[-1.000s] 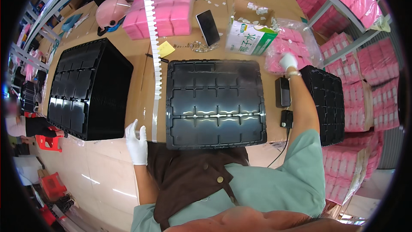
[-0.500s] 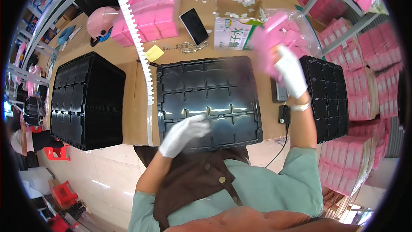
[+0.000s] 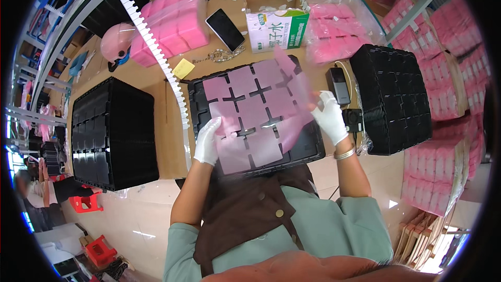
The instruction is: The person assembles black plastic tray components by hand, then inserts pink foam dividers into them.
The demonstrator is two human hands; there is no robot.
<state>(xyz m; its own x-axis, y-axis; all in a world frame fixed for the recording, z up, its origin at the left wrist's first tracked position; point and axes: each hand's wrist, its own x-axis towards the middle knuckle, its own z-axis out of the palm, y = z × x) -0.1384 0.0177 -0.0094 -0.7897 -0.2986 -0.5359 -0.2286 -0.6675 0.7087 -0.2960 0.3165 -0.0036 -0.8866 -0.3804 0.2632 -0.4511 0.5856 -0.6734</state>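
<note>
Holding a pink die-cut sheet (image 3: 255, 117) of square pads over the black tray (image 3: 313, 149) with both gloved hands.

I see my left hand (image 3: 209, 140) pinching the sheet's near-left edge, fingers closed on it, while my right hand (image 3: 329, 117) grips the blurred right edge with fingers partly spread. The sheet lies across the tray, covering most of its pockets. Left of the tray stands a stack of black trays (image 3: 112, 133), with a white toothed strip (image 3: 151, 47) between them. Right of the tray sits another black stack (image 3: 394, 99). Beyond the tray lie a phone (image 3: 225, 30), a cardboard box (image 3: 274, 18) and bagged pink pads (image 3: 169, 23).
</note>
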